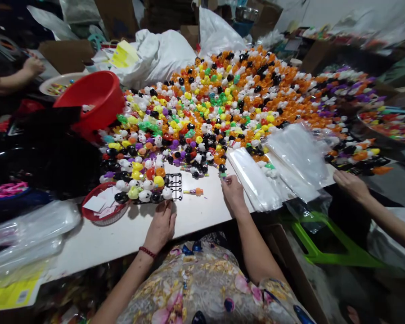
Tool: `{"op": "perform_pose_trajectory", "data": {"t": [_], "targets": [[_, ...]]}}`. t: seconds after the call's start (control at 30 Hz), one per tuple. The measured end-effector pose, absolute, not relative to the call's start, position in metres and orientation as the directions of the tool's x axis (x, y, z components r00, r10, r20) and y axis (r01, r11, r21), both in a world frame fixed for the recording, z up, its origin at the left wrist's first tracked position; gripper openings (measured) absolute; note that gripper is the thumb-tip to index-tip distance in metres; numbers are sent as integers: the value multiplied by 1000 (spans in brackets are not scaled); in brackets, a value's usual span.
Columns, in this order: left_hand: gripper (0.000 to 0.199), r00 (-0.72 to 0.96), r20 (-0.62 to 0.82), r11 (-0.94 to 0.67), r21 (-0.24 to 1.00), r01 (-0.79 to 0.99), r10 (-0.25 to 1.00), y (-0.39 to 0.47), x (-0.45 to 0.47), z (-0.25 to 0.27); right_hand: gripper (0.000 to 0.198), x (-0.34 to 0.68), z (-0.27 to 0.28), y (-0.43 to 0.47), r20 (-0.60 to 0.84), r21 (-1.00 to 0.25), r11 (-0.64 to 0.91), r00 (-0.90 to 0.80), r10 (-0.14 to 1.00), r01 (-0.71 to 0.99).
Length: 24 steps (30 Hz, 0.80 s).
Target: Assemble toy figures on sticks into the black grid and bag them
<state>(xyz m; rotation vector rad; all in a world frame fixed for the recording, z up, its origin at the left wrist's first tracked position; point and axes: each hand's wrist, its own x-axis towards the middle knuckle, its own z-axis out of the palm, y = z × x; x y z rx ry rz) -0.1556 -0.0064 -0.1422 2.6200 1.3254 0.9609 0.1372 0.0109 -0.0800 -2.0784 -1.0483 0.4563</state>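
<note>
My left hand, with a dark red bead bracelet on its wrist, is closed with its fingertips at the front edge of a black plastic grid rack. White, black, yellow, red and orange figure heads stand in the rack's left part; its right columns show bare holes. Right of the rack, a small stick-shaped toy with an orange head lies on the white table. My right hand pinches a small figure toy with a dark top and green lower end at the pile's near edge.
A big heap of small figure toys covers the table's back. Clear plastic bags lie at right, a red basket with white cards at left. Behind it stands a red tub. Other people's hands show at both sides.
</note>
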Motion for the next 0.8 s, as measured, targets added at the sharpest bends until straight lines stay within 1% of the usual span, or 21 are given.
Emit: {"op": "perform_pose_trajectory", "data": {"t": [0.07, 0.13, 0.2, 0.27, 0.4, 0.53, 0.63, 0.7, 0.8], "targets": [[47, 442, 495, -627, 310, 714, 748, -7, -156, -142, 26, 133, -82, 8, -87, -910, -311, 606, 790, 275], [46, 441, 482, -620, 316, 718, 757, -7, -156, -142, 38, 127, -81, 7, -174, -971, -235, 535, 827, 48], [46, 438, 463, -610, 334, 719, 770, -7, -156, -141, 43, 119, -78, 9, -206, -978, -193, 441, 874, -76], [46, 437, 438, -597, 351, 721, 786, -8, -157, -140, 43, 110, -73, 12, -213, -976, -181, 354, 911, -120], [46, 438, 399, -577, 361, 733, 806, -8, -157, -137, 36, 89, -66, 21, -192, -979, -168, 232, 954, -119], [44, 450, 379, -577, 360, 733, 809, -8, -157, -135, 37, 63, -67, 32, -151, -985, -135, 153, 977, -109], [44, 443, 356, -558, 363, 746, 823, -9, -156, -134, 37, 47, -68, 37, -163, -985, -157, 94, 982, -67], [42, 438, 344, -548, 370, 750, 831, -9, -156, -133, 34, 40, -67, 37, -168, -985, -170, 77, 983, 19], [42, 432, 329, -536, 379, 754, 840, -10, -155, -131, 26, 34, -62, 34, -106, -962, -131, 116, 988, 241]]}}
